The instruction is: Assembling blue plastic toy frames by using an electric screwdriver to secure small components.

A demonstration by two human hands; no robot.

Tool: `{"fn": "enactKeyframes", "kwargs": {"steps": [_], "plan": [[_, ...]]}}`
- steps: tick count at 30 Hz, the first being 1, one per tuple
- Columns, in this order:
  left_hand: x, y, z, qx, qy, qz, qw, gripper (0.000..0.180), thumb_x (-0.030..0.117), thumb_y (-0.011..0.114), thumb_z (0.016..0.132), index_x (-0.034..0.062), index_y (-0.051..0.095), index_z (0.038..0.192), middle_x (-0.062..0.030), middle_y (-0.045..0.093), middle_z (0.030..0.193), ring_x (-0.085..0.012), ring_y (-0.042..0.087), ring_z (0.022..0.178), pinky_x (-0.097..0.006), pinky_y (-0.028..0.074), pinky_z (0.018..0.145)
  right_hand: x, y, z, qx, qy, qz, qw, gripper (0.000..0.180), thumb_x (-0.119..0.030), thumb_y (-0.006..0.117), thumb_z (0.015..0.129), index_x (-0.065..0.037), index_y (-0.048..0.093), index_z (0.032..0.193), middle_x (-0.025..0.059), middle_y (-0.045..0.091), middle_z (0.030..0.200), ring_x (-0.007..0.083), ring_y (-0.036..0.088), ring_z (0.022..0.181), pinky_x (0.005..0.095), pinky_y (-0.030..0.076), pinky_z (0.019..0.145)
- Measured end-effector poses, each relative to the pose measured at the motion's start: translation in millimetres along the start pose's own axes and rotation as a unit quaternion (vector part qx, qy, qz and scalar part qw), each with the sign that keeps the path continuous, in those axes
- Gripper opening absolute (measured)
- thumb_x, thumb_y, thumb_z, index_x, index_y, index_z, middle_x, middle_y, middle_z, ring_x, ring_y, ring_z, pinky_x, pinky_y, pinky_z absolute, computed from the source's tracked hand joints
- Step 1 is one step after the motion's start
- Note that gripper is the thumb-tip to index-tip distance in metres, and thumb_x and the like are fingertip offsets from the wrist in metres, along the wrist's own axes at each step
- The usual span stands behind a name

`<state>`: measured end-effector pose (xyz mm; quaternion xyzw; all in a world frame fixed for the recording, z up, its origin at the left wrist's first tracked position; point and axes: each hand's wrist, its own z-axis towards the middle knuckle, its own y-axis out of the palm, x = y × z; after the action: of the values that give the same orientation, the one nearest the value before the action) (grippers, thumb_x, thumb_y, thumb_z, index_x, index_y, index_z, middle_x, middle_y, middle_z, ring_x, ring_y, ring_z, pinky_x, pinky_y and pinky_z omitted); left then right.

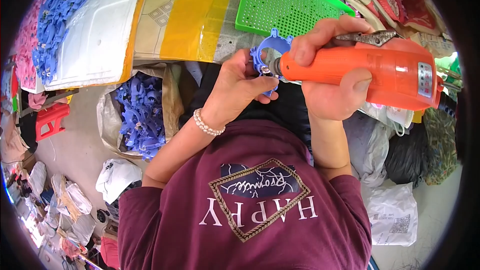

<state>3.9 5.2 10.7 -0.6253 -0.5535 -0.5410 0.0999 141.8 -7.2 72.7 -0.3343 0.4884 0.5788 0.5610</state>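
My left hand (239, 86) grips a blue plastic ring-shaped part (266, 50), holding it up in front of my chest. My right hand (327, 70) is wrapped around an orange electric screwdriver (387, 72), whose metal tip presses against the blue part near my left fingers. A bead bracelet sits on my left wrist. My fingers hide the lower half of the blue part.
A green perforated tray (280, 2) lies on the table ahead. A sack of several blue plastic parts (142, 115) stands at my left on the floor. More blue parts (57, 15) are piled on a white board at far left. Bags and sacks (395, 160) crowd my right side.
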Motion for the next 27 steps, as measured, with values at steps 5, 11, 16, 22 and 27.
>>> {"fn": "enactKeyframes", "kwargs": {"steps": [5,11,16,22,27], "plan": [[2.6,6.5,-4.0,0.004,0.000,-0.013,1.000,0.034,0.003,0.064,0.079,-0.0009,0.048,0.109,-0.0092,0.063,0.091,-0.0176,0.065,0.067,-0.024,0.055,0.055,-2.0,2.5,-2.6,0.005,0.004,-0.012,1.000,0.072,-0.064,0.058,0.072,-0.017,0.037,0.121,0.0069,0.051,0.082,0.0161,0.051,0.067,0.0326,0.040,0.064],[-3.5,10.1,-3.5,0.006,0.026,-0.009,1.000,0.032,0.004,0.063,0.082,-0.0003,0.047,0.110,-0.0089,0.062,0.093,-0.0161,0.065,0.071,-0.025,0.055,0.058,-2.9,2.3,-5.8,0.024,0.016,-0.009,1.000,0.073,-0.063,0.060,0.070,-0.016,0.037,0.119,0.0069,0.050,0.081,0.0169,0.050,0.067,0.0321,0.041,0.064],[-8.0,13.3,-1.3,0.016,0.038,0.004,0.999,0.028,0.006,0.062,0.084,0.0007,0.047,0.107,-0.0080,0.063,0.093,-0.0152,0.064,0.070,-0.024,0.053,0.059,-8.7,2.2,-10.0,0.010,0.001,0.016,1.000,0.071,-0.059,0.062,0.071,-0.012,0.037,0.117,0.0079,0.050,0.080,0.0188,0.051,0.066,0.0345,0.042,0.063],[-11.4,12.3,1.6,0.018,0.031,0.002,0.999,0.030,0.003,0.062,0.083,0.0015,0.046,0.108,-0.0080,0.062,0.091,-0.0155,0.064,0.068,-0.024,0.054,0.059,-7.7,1.8,-7.6,0.015,-0.034,0.007,0.999,0.071,-0.056,0.063,0.074,-0.009,0.035,0.119,0.0114,0.051,0.080,0.0210,0.051,0.064,0.0371,0.043,0.062],[-8.5,8.6,1.7,0.003,0.036,-0.013,0.999,0.038,-0.001,0.063,0.080,0.0005,0.044,0.113,-0.0083,0.061,0.091,-0.0159,0.064,0.068,-0.025,0.054,0.058,-18.8,-10.9,1.3,-0.030,-0.087,0.159,0.983,0.081,-0.063,0.056,0.073,-0.004,0.032,0.123,0.0126,0.053,0.088,0.0209,0.051,0.067,0.0367,0.039,0.064]]}}
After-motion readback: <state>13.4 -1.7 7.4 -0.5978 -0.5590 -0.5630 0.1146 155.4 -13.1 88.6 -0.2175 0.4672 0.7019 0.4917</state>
